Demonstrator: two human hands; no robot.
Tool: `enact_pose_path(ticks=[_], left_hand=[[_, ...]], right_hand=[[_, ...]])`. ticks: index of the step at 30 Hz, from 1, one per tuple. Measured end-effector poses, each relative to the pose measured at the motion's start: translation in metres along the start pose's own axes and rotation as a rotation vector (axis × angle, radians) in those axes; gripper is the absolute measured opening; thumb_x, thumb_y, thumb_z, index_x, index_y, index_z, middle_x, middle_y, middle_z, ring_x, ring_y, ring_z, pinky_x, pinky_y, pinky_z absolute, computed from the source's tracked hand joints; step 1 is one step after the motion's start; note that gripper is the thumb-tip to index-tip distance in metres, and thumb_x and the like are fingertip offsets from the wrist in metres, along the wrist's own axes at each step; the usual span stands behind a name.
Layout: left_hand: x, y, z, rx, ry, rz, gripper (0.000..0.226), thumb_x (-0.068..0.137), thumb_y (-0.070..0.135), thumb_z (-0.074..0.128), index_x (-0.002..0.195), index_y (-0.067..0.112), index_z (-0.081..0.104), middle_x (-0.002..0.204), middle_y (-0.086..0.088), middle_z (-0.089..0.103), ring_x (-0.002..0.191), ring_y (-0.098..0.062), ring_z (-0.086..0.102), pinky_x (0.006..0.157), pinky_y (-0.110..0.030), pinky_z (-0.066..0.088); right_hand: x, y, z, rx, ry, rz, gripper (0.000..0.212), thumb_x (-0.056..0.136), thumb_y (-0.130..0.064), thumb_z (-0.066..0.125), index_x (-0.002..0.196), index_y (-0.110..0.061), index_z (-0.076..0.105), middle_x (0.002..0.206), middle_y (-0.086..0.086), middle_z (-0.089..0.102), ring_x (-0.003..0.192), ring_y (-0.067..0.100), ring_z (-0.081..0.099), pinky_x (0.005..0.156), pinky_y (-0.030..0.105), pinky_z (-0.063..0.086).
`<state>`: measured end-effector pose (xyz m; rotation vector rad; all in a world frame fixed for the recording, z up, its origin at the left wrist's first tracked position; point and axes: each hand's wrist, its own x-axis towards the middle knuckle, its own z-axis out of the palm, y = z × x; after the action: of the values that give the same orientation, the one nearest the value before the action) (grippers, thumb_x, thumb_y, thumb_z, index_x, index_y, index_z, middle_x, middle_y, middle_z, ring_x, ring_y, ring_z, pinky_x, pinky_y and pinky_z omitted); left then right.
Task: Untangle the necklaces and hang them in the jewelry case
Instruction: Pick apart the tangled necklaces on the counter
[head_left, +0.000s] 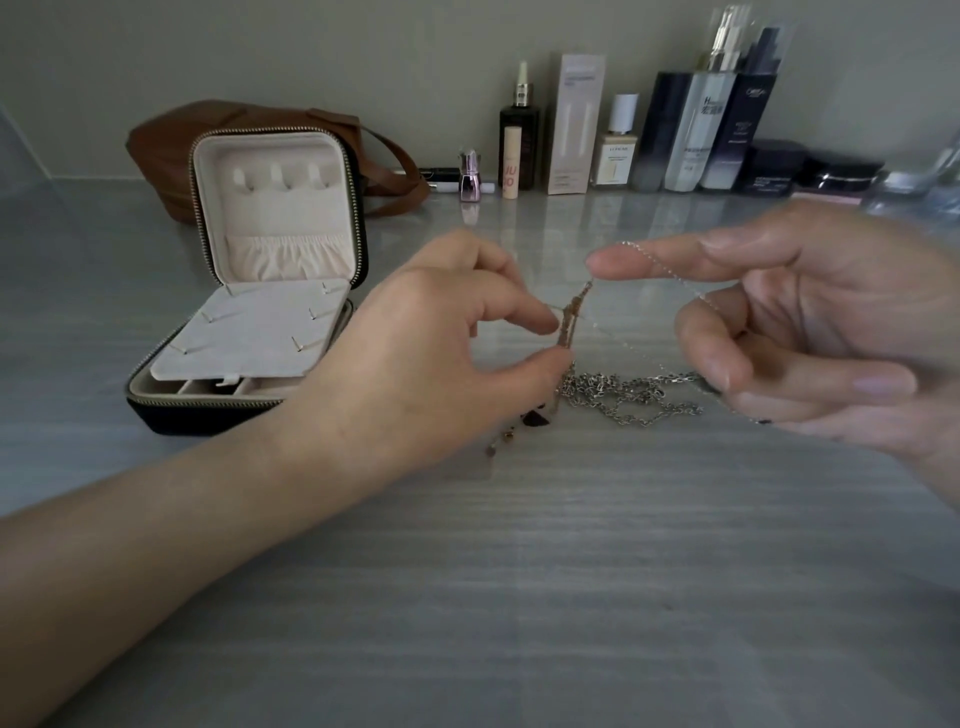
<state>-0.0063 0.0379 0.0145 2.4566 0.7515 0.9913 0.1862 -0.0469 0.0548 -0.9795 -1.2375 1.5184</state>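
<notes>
Left hand (447, 332) pinches gold chain (569, 325); right hand (810, 322), fingers curled, seemingly holds thin silver chain (670, 270); tangled pile (623, 395) lies between them.

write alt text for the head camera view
Two bare hands untangle necklaces above a grey table: the left hand pinches a gold-toned chain, the right hand holds up a thin silver chain. An open jewelry case stands to the left.

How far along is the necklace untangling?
Done: the black zip jewelry case stands open, its cream lid hooks bare. In hand: the left hand pinches a gold-toned chain while the right hand holds a thin silver chain over its forefinger. Left: the tangled silver chain heap on the grey table, plus all the hanging.
</notes>
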Motion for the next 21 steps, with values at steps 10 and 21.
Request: enact_pose_path(ticks=[10, 21], left_hand=[[0.002, 0.009, 0.004, -0.233, -0.034, -0.128, 0.01, 0.075, 0.032, 0.074, 0.067, 0.034, 0.069, 0.076, 0.01, 0.054, 0.057, -0.002, 0.046, 0.058, -0.007, 0.035], [0.015, 0.002, -0.011, -0.442, -0.138, -0.405, 0.014, 0.049, 0.038, 0.056, 0.048, 0.024, 0.059, 0.059, 0.008, 0.059, 0.066, -0.012, 0.056, 0.07, -0.034, 0.047]], right_hand=[[0.003, 0.002, 0.004, -0.007, 0.01, 0.012, 0.044, 0.056, -0.032, 0.061, 0.095, -0.019, 0.076, 0.045, 0.009, 0.057, 0.016, 0.001, 0.031, 0.036, 0.003, 0.015], [0.001, 0.001, 0.001, -0.035, 0.096, 0.058, 0.05, 0.051, -0.032, 0.064, 0.097, -0.019, 0.076, 0.045, 0.01, 0.056, 0.015, 0.001, 0.027, 0.032, 0.002, 0.016]])
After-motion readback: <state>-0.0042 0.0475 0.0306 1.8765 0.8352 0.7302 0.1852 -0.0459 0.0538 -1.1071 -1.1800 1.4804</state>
